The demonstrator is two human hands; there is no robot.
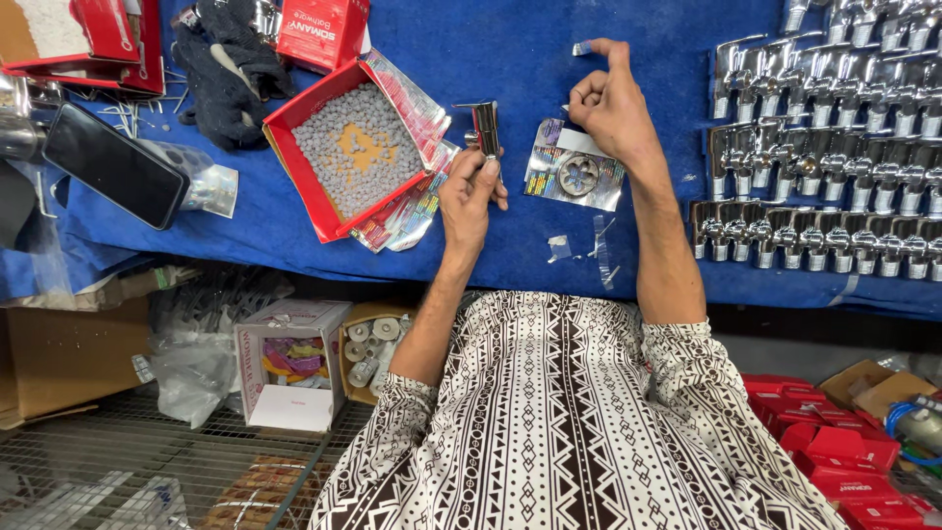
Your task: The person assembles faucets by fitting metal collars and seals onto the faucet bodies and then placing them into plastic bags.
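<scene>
My left hand (471,196) grips a chrome angle valve (487,126) and holds it upright above the blue cloth-covered bench (491,49). My right hand (610,108) is further out, with its fingers curled. Thumb and fingers pinch a tiny silvery part (566,109), and the index finger points toward a small pale scrap (582,47) on the cloth. Just below the right hand lies a clear printed packet with a round chrome flange (577,175) inside. An open red box of small grey washers (358,147) sits left of the valve.
Rows of chrome valves (824,177) fill the bench's right side. A black phone (113,167), black gloves (231,74) and red boxes (319,29) lie at the left. Bits of clear tape (599,250) sit near the front edge. Below it a box holds white tape rolls (378,344).
</scene>
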